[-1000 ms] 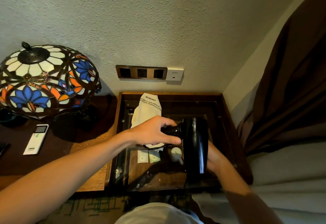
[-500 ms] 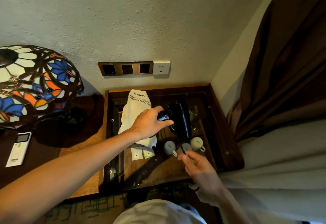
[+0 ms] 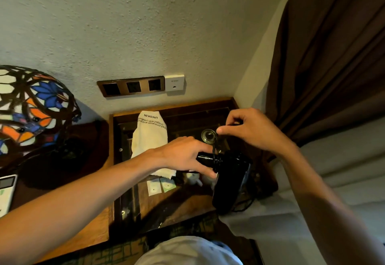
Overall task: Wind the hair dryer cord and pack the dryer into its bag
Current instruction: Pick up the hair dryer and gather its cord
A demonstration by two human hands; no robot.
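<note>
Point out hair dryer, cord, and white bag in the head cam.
hair dryer (image 3: 229, 183): head view, on the black barrel body.
cord (image 3: 214, 150): head view, on the strand rising from the handle toward the right hand.
white bag (image 3: 149, 137): head view, on the cloth below the printed text.

A bedroom, likely in a hotel. A stained-glass lamp (image 3: 31, 106) stands on a dark wooden tabletop (image 3: 91, 235) against a rough plaster wall (image 3: 145, 24), with a remote (image 3: 6, 191) beside it. A bronze socket strip (image 3: 131, 86) and a white switch (image 3: 174, 82) sit low on the wall. A brown curtain (image 3: 333, 56) hangs in the corner, and pale bedding (image 3: 343, 171) lies on the right. A glass-topped case (image 3: 173, 181) holds what seem to be cups, dimly seen.
</note>
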